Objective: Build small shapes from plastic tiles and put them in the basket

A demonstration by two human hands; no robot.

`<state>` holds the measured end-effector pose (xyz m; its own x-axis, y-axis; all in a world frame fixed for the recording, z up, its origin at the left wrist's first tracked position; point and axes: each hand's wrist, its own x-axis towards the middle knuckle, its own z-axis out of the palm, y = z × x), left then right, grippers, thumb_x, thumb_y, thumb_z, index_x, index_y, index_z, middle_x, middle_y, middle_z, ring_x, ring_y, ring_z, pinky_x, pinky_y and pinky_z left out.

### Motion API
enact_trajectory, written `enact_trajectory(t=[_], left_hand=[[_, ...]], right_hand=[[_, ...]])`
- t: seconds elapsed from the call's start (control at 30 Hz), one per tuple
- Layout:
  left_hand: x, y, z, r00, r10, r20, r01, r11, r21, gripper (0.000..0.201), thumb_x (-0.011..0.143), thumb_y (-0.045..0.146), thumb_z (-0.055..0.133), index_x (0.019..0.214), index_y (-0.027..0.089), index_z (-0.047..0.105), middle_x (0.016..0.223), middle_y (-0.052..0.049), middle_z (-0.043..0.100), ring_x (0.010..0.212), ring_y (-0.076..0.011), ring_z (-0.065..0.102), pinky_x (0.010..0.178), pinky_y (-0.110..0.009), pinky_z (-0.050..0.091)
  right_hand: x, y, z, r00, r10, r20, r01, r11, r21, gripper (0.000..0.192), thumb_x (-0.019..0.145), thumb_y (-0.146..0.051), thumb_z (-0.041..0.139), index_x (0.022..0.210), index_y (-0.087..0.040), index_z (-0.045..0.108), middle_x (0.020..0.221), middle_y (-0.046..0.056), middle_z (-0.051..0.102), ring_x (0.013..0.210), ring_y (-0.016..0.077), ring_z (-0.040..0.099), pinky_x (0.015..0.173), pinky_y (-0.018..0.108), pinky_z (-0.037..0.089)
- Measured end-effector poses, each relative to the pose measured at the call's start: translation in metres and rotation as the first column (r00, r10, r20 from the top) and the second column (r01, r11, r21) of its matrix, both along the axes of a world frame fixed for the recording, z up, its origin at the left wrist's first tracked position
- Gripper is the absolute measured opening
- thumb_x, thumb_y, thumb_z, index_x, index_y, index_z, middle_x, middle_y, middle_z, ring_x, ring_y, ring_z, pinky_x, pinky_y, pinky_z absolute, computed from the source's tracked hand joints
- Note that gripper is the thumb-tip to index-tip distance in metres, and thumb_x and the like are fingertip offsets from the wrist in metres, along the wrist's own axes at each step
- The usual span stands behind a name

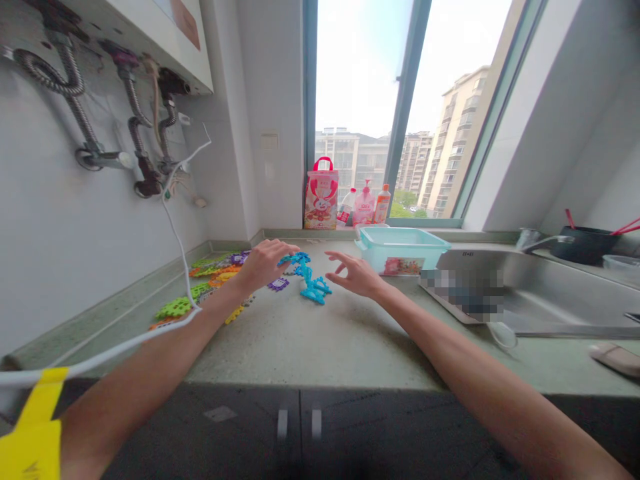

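A chain of bright blue plastic building pieces point(314, 291) stands or lies on the counter between my hands. My left hand point(266, 261) pinches the upper, gear-edged end of this blue chain; its fingertips are partly hidden behind the piece. To the right of it, my right hand point(354, 275) hovers with thumb and fingers apart, holding nothing and pointing toward the blue pieces. A purple gear-edged piece point(279, 285) lies flat below my left hand. Green pieces point(181, 306), orange ones point(226, 275) and others spread along the wall side, partly covered by my left forearm.
A pale turquoise plastic bin point(407, 241) stands behind my right hand, beside the steel sink point(565, 287). A pink package point(321, 200) and several bottles point(365, 203) line the windowsill. A white cable point(176, 233) hangs across my left forearm.
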<state>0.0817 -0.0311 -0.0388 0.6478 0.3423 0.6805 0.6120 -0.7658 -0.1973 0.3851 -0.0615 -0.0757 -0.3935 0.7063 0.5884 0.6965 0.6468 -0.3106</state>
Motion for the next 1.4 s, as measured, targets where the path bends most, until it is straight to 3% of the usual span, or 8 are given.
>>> enact_trajectory(t=[0.13,0.3,0.53,0.73,0.9,1.0,1.23,1.4], left_hand=[[0.008,-0.001,-0.005,0.995,-0.100,-0.001,0.100,0.991,0.086,0.022,0.099,0.018,0.061,0.119,0.021,0.070,0.110,-0.005,0.078,0.101,-0.0217,0.072,0.096,-0.037,0.053],[0.006,0.011,-0.015,0.994,-0.106,-0.028,0.106,0.994,-0.006,0.025,0.098,0.016,0.059,0.120,0.022,0.070,0.115,-0.006,0.079,0.105,-0.0217,0.074,0.097,-0.035,0.055],[0.004,0.012,-0.018,0.979,-0.023,-0.205,-0.014,0.984,-0.178,0.075,0.085,0.008,0.061,0.156,0.028,0.046,0.117,-0.002,0.077,0.103,-0.0211,0.074,0.091,-0.031,0.054],[0.016,0.012,-0.018,0.966,0.012,-0.260,-0.036,0.995,-0.088,0.037,0.088,0.012,0.065,0.122,0.023,0.071,0.109,-0.006,0.075,0.098,-0.0237,0.073,0.087,-0.034,0.052],[0.016,0.010,-0.013,0.985,-0.058,-0.160,0.065,0.997,0.036,0.012,0.093,0.018,0.067,0.104,0.020,0.072,0.098,-0.005,0.074,0.094,-0.0222,0.071,0.086,-0.033,0.050],[0.017,0.004,-0.009,0.981,-0.120,-0.150,0.139,0.983,0.120,0.010,0.097,0.022,0.066,0.105,0.021,0.072,0.099,-0.005,0.074,0.094,-0.0214,0.070,0.086,-0.034,0.049],[0.021,-0.001,-0.010,0.966,-0.193,-0.172,0.224,0.958,0.179,0.012,0.098,0.019,0.064,0.107,0.022,0.072,0.100,-0.004,0.075,0.092,-0.0190,0.069,0.086,-0.034,0.049],[0.020,-0.004,-0.009,0.959,-0.208,-0.193,0.255,0.930,0.266,0.013,0.102,0.022,0.062,0.107,0.023,0.073,0.099,-0.004,0.076,0.088,-0.0187,0.068,0.083,-0.034,0.048]], right_hand=[[-0.006,-0.004,-0.001,0.997,0.072,0.025,-0.071,0.997,-0.016,0.049,0.096,-0.044,0.071,0.140,-0.025,0.064,0.128,0.009,0.075,0.099,0.0217,0.076,0.084,0.032,0.060],[-0.007,0.001,-0.009,0.996,0.071,0.060,-0.067,0.996,-0.066,0.038,0.100,-0.040,0.067,0.133,-0.022,0.070,0.129,0.012,0.074,0.104,0.0238,0.074,0.090,0.037,0.059],[-0.008,0.011,-0.019,0.994,0.100,0.036,-0.095,0.988,-0.119,0.039,0.101,-0.036,0.064,0.135,-0.019,0.069,0.127,0.014,0.076,0.113,0.0267,0.073,0.099,0.042,0.057],[-0.020,0.010,-0.024,0.988,0.154,0.025,-0.151,0.984,-0.100,0.044,0.102,-0.035,0.062,0.144,-0.022,0.062,0.138,0.013,0.070,0.125,0.0279,0.068,0.110,0.046,0.051],[-0.026,0.003,-0.015,0.987,0.159,-0.031,-0.156,0.984,0.081,0.053,0.099,-0.035,0.068,0.149,-0.025,0.056,0.139,0.011,0.069,0.124,0.0276,0.067,0.109,0.045,0.051],[-0.024,-0.002,-0.006,0.983,0.161,-0.089,-0.145,0.976,0.165,0.049,0.097,-0.031,0.071,0.144,-0.024,0.061,0.129,0.011,0.073,0.116,0.0253,0.070,0.104,0.041,0.053],[-0.016,-0.010,0.007,0.974,0.201,-0.102,-0.179,0.965,0.190,0.032,0.087,-0.023,0.075,0.118,-0.022,0.071,0.105,0.006,0.074,0.092,0.0201,0.070,0.086,0.034,0.055],[-0.016,-0.006,0.004,0.949,0.252,-0.188,-0.241,0.967,0.081,0.039,0.085,-0.026,0.078,0.123,-0.024,0.068,0.102,0.003,0.076,0.087,0.0175,0.069,0.081,0.032,0.055]])
